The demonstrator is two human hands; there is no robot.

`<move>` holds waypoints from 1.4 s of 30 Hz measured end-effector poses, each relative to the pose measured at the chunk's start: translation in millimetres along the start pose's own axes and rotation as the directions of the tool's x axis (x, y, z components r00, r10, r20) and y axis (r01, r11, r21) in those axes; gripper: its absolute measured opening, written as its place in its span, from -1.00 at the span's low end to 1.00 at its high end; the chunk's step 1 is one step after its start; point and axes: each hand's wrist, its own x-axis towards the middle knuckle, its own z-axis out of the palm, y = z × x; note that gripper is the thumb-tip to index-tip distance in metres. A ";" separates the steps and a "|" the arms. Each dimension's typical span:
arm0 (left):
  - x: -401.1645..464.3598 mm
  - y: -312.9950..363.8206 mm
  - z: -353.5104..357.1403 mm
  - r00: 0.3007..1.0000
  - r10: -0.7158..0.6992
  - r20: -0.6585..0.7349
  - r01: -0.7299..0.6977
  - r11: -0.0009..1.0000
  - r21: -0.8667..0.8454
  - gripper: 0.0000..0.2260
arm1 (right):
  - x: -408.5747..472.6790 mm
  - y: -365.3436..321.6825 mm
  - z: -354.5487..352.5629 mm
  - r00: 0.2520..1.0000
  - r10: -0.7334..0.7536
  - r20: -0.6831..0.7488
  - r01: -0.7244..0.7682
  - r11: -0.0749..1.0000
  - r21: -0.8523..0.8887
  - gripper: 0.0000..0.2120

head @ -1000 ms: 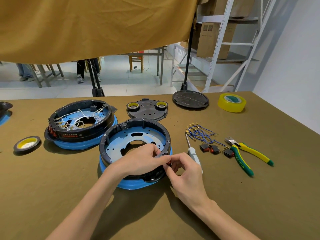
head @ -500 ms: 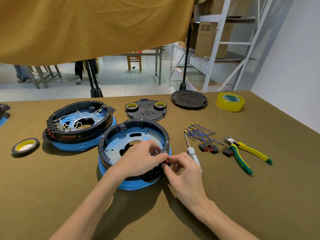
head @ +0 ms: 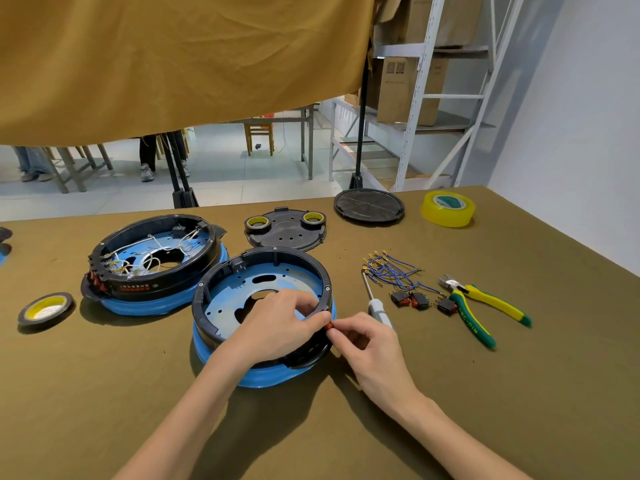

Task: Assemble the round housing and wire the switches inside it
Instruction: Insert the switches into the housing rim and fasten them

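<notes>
My right hand [head: 372,344] pinches a small red switch [head: 329,325] at the near-right rim of the round housing [head: 263,306]; left hand [head: 280,327] curls over that rim, thumb by the switch, steadying it. Housing sits mid-worktop [head: 519,410], nearest me. Progress, I'd say: ring is on its blue base, no wires inside yet; 1st switch going in. Left: spare switches [head: 419,301], blue leads [head: 391,268], then wiring like the finished unit [head: 152,265] beside it. Vs 1 s ago: hands barely shifted, same grip; view tipped slightly.
</notes>
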 end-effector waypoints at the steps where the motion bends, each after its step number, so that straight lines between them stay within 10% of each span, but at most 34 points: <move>1: 0.0 -0.5 -0.7 1.000 -0.003 0.000 0.003 1.000 0.000 -0.71 | 0.9 0.5 -0.1 1.000 0.003 0.006 -0.003 1.000 0.016 -0.86; 7: -1.2 4.4 -2.9 0.999 -0.036 0.008 0.036 0.999 -0.014 -0.72 | 2.0 -4.1 0.1 0.999 -0.021 0.034 0.022 1.000 -0.021 -0.82; 11: 0.5 5.4 -0.3 0.997 -0.080 0.003 0.080 0.997 -0.005 -0.64 | 15.4 -6.1 -20.6 0.955 -0.161 -0.248 0.074 0.941 -0.329 -0.74; 16: 4.3 11.0 5.1 0.991 -0.136 0.002 0.136 0.990 -0.032 -0.68 | 36.0 -5.6 -31.0 0.933 0.351 -0.082 -0.249 0.464 -0.850 -0.53; 19: 4.4 11.6 5.3 0.990 -0.142 0.021 0.143 0.988 -0.050 -0.72 | 37.5 -7.1 -42.1 0.905 0.425 -0.022 -0.358 0.731 -0.581 -0.69; 21: 5.9 10.5 4.1 0.990 -0.139 0.022 0.140 0.989 -0.052 -0.73 | 37.2 -13.1 -49.7 0.866 0.500 -0.003 -0.500 0.865 -0.042 -0.84; 26: 11.6 13.6 6.7 0.988 -0.154 -0.010 0.154 0.987 -0.035 -0.74 | 44.1 -35.0 -36.6 0.866 0.498 0.031 -0.312 0.492 0.812 -0.92; 32: 15.7 11.2 10.5 0.988 -0.154 -0.030 0.152 0.988 -0.038 -0.78 | 61.7 -42.5 1.6 0.825 0.510 -0.244 -0.075 0.527 0.847 -0.67; 42: 19.2 5.6 15.1 0.988 -0.146 -0.057 0.145 0.989 -0.025 -0.77 | 60.8 -38.8 6.6 0.848 0.436 -0.303 -0.045 0.627 0.778 -0.61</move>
